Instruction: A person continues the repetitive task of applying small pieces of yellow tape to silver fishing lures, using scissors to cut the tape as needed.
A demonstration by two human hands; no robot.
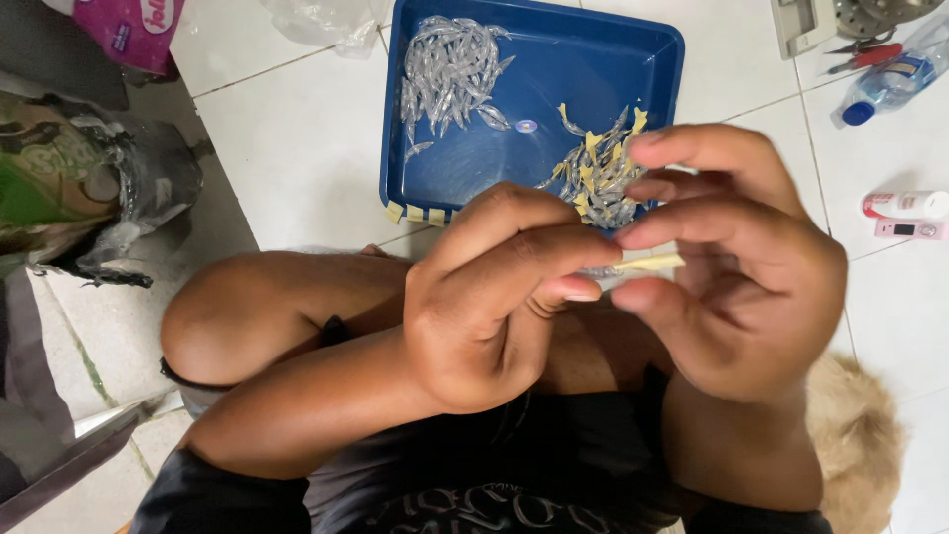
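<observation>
Both hands meet just below the blue tray (652, 44): the left hand (494, 297) and right hand (732, 267) pinch a small pale yellow strip (647, 263) between fingertips. Inside the tray, clear twisted wrappers (450, 69) fill the far left corner, while yellow-tipped pieces (598, 173) pile at the near edge.

Left hand (494, 297) and right hand (727, 262) pinch a pale yellow strip (647, 264) above a blue tray (554, 59) on the tiled floor (297, 138).
</observation>
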